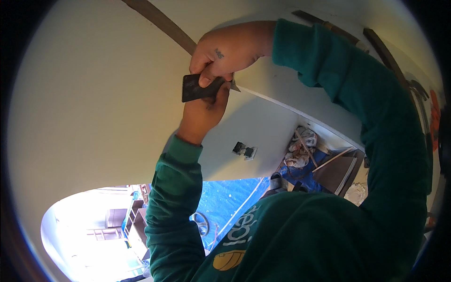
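A flat black rectangular plate [191, 90] is held up close to the pale wall. My right hand [223, 52] comes from the upper right, with its fingers bent and its thumb pressed on the plate's face. From below reaches my left hand [210, 112], closed behind the plate with its thumb along the right end. A pointed grey metal corner [236, 87] sticks out beside the left thumb; the rest of that piece is hidden by the hands, so I cannot tell which hand holds it. Both arms are in green sleeves.
A brown strip [162, 21] runs along the wall above my hands. An opened wall socket [244, 151] with dark parts sits lower. Long tools [324, 23] lie at the upper right. Blue sheeting [230, 195], a crumpled bag [305, 141] and boards [336, 174] lie below.
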Action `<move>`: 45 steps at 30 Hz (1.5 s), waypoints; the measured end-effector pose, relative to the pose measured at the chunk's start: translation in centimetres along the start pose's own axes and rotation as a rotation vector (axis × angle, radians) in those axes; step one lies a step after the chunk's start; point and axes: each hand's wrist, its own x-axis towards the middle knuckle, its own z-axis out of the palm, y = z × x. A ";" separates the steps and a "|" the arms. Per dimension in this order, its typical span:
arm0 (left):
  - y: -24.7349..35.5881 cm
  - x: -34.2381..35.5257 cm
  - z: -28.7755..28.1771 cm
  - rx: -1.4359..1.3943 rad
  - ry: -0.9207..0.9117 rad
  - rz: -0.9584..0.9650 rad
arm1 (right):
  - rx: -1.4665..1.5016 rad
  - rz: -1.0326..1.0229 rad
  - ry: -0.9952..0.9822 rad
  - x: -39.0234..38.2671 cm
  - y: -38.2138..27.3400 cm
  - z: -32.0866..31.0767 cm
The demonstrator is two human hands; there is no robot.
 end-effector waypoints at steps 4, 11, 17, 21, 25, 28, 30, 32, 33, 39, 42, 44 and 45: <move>-0.4 0.2 -1.0 0.053 -0.056 0.035 | 0.045 -0.031 0.027 0.1 0.1 0.5; 0.4 0.5 -1.4 -0.010 -0.084 -0.011 | 0.006 -0.032 0.030 -0.2 0.3 0.0; 0.6 -0.2 -0.9 -0.139 -0.039 -0.188 | 0.010 -0.019 0.023 0.0 0.3 0.3; 1.1 -0.1 -0.3 -0.249 0.011 -0.246 | 0.031 -0.013 0.018 -0.1 0.1 0.2; 0.1 -0.2 0.2 -0.253 0.027 -0.170 | 0.010 -0.018 0.002 -0.2 0.2 -0.1; -0.4 0.1 0.3 -0.216 0.035 -0.098 | 0.079 0.006 -0.016 -0.2 0.4 -0.1; 0.0 0.6 0.9 -0.231 0.087 0.008 | 0.048 0.009 -0.006 -0.3 0.2 -0.2; -0.5 0.3 0.7 -0.238 0.054 -0.047 | 0.035 0.012 0.001 -0.2 0.2 -0.4; -0.7 0.2 0.7 -0.242 0.036 -0.074 | 0.038 0.014 0.003 -0.1 0.4 -0.3; -0.4 0.0 -0.9 -0.095 -0.045 -0.131 | 0.034 -0.015 0.023 0.1 0.6 0.3; -0.4 0.0 -0.8 -0.135 -0.046 -0.179 | 0.052 -0.022 0.026 -0.1 0.7 0.4; -0.2 0.0 -0.7 -0.166 -0.054 -0.192 | 0.057 -0.021 0.019 -0.2 0.6 0.3; -0.1 0.0 -0.7 -0.175 -0.054 -0.185 | 0.046 -0.021 0.012 -0.3 0.3 0.3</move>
